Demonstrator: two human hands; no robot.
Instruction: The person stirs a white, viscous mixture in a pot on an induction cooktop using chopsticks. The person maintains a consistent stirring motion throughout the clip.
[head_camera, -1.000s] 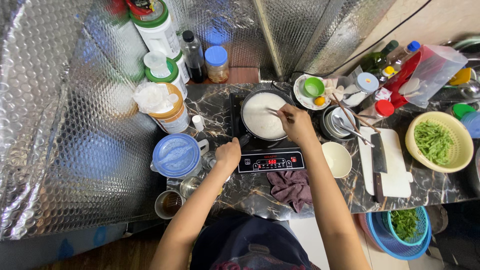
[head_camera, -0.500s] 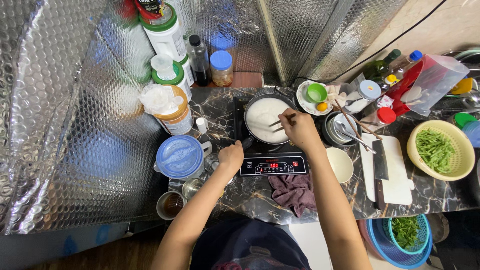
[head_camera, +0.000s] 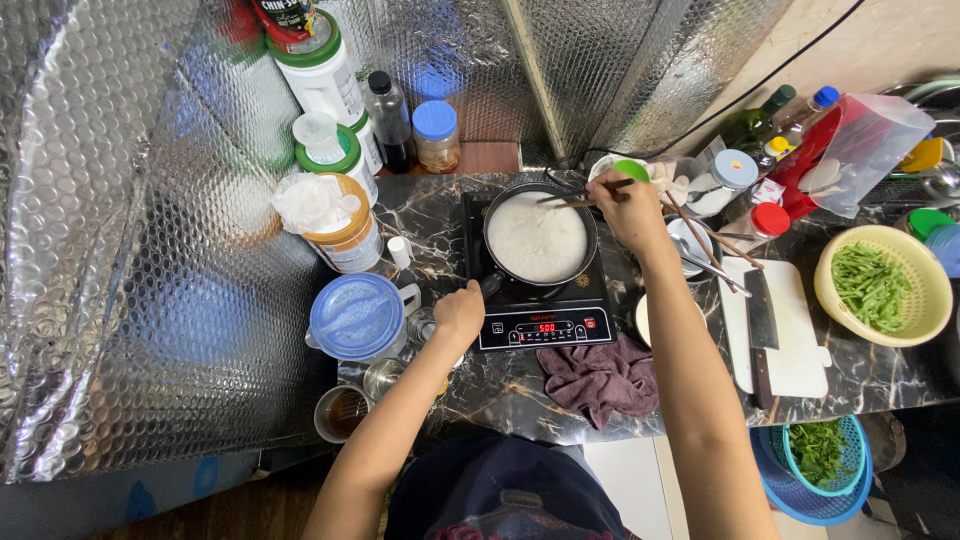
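Two chopsticks (head_camera: 585, 196) in right hand (head_camera: 628, 208) — left hand (head_camera: 458, 316) grips one pan's (head_camera: 538, 240) handle (white batter).

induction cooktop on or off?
On. The induction cooktop has its red digits lit on the front panel, under the pan of white liquid.

Left of pan: my left hand (head_camera: 458, 313) grips the pan handle (head_camera: 489, 286); a blue-lidded jug (head_camera: 357, 316) sits just beside it, blocking any move leftward.
Behind the jug: tall jars (head_camera: 335, 215) and bottles (head_camera: 388, 120) stand packed against the foil wall (head_camera: 120, 250).
Right of pan: my right hand (head_camera: 628, 208) with chopsticks (head_camera: 585, 194) is over the pan rim (head_camera: 592, 235); bowls and utensils (head_camera: 700, 245) crowd close behind it.
Front edge: a crumpled cloth (head_camera: 600, 375) lies before the cooker (head_camera: 540, 325); bare marble (head_camera: 500, 390) beside it gives some room.
Far right: cutting board (head_camera: 795, 350) carries a cleaver (head_camera: 762, 330), then a basket of greens (head_camera: 880, 285).
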